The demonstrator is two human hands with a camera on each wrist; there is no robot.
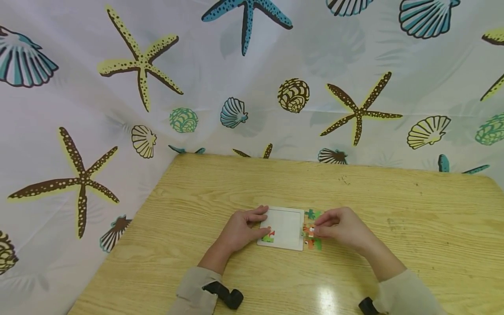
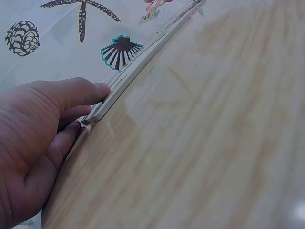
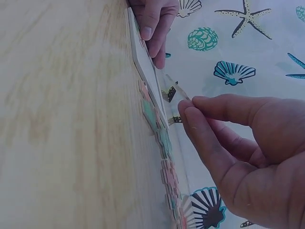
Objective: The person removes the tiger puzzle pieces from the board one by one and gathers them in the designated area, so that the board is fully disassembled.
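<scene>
A white square puzzle tray (image 1: 285, 227) lies on the table, with one green and red puzzle piece (image 1: 268, 236) in its lower left corner. My left hand (image 1: 241, 229) holds the tray at its left side; the thumb lies over the rim near that piece, the fingers at the upper left edge. In the left wrist view the thumb (image 2: 86, 93) is on top of the rim. My right hand (image 1: 341, 228) pinches an orange puzzle piece (image 1: 310, 231) between thumb and fingertips, just right of the tray. Edge-on, this thin piece (image 3: 180, 90) shows raised above the table.
Several loose green and orange pieces (image 1: 317, 244) lie along the tray's right side, partly under my right hand. The wooden table (image 1: 189, 197) meets a white cloth (image 1: 260, 131) printed with starfish and shells at its back and left.
</scene>
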